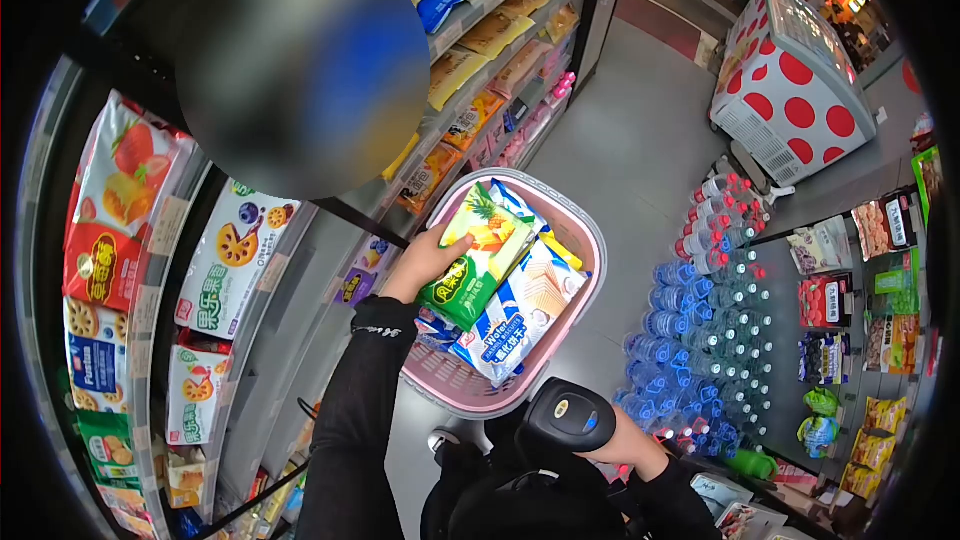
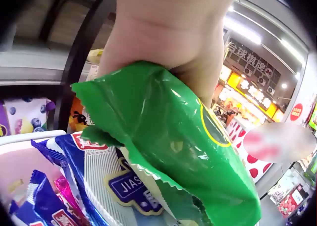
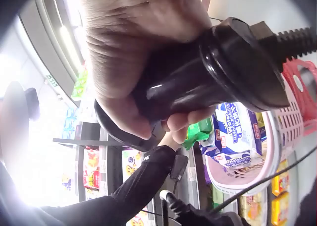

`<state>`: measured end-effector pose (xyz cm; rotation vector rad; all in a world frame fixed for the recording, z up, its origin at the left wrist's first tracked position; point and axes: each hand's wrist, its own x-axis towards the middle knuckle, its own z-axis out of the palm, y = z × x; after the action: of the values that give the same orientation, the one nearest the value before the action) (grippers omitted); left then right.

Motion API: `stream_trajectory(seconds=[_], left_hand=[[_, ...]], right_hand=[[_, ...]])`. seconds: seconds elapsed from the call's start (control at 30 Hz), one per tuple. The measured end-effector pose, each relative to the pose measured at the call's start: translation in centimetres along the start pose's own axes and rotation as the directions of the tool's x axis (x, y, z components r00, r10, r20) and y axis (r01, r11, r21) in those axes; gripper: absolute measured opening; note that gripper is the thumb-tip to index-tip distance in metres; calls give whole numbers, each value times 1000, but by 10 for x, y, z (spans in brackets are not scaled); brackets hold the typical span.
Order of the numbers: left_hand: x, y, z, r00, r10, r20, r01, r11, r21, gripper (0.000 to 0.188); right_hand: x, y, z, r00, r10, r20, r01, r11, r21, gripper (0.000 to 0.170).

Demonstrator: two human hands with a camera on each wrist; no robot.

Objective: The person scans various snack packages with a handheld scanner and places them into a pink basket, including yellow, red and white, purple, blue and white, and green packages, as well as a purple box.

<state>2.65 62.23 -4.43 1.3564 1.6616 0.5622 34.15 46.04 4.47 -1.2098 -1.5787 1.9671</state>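
A pink basket with a pale rim holds several snack packs, among them a blue and white wafer pack. My left hand grips a green and yellow pack by its edge, over the basket; in the left wrist view the hand pinches the top of the green pack. My right hand holds a black handheld scanner beside the basket's near right side. The right wrist view shows the fingers of that hand curled round the dark handle, with a coiled cord at its end.
Shelves of packaged snacks stand on the left. Rows of bottles stand on the floor at right, below a red-dotted freezer. More packs hang on a right-hand rack. Grey floor runs between.
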Motion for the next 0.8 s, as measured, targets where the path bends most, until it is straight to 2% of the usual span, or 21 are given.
stream_trajectory(seconds=[0.1,0.17,0.2,0.27,0.37,0.43,0.5,0.57,0.63,0.67,0.7,0.77,0.8], left_hand=[[1,5,-2,998,-62,3,61,995,85,53],[3,6,2,988,70,-138,-33,967,253,52],[0,15,2,988,68,-136,-31,967,254,52],[-9,31,0,979,89,-183,16,862,507,51],[-7,17,3,963,156,-221,-43,895,443,53],[-9,13,7,970,131,-206,-33,907,419,55],[-15,14,7,974,55,-220,42,908,416,56],[-23,15,4,970,51,-236,50,914,404,56],[-31,12,1,954,111,-278,12,913,408,52],[-38,10,0,923,205,-326,-54,907,417,45],[-45,9,-1,922,195,-336,-39,907,419,45],[-63,9,-5,810,386,-442,-219,897,383,38],[-76,11,-7,784,396,-478,-240,903,355,34]], right_hand=[[4,-1,-2,1000,17,-17,-16,999,29,40],[8,-4,0,1000,7,-8,-7,1000,20,40],[10,-6,0,1000,-1,4,1,1000,0,40],[13,-9,1,1000,-10,11,10,1000,-1,40],[16,-8,5,1000,-6,29,6,1000,-13,41],[16,-7,10,999,9,40,-8,1000,-22,41],[16,-6,15,998,31,49,-31,999,-14,41],[16,-10,19,998,37,55,-36,999,-10,41],[16,-12,23,997,40,60,-40,999,-6,41],[17,-12,24,995,55,77,-52,998,-31,41],[17,-11,26,993,69,94,-64,996,-58,41],[14,-14,31,994,58,91,-55,998,-35,40],[13,-15,35,996,49,71,-48,999,-13,40]])
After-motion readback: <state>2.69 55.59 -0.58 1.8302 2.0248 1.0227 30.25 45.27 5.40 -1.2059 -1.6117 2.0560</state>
